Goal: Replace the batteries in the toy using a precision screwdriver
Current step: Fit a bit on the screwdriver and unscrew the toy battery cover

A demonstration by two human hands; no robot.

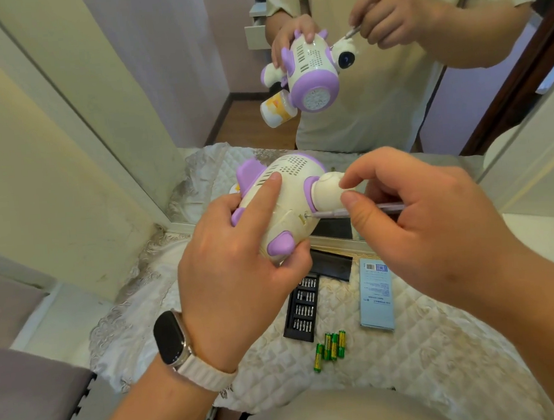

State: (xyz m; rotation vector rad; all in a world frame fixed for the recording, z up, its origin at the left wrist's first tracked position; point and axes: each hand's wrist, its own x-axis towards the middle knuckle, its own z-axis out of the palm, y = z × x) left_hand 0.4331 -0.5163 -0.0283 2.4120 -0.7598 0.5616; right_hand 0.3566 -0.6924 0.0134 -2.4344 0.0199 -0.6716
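Now your left hand (240,265) grips the toy (282,206) above the counter (425,340); your right hand (410,207) pinches the precision screwdriver (331,213) in the screw. Press straight, twist slowly.

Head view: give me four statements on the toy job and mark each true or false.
1. The left hand grips the white and purple plastic toy. True.
2. The right hand holds a hammer. False: it holds a slim precision screwdriver with its tip at the toy's body.
3. The green and yellow batteries lie on the quilted white cloth. True.
4. The black screwdriver bit case is shut. False: the bits show.
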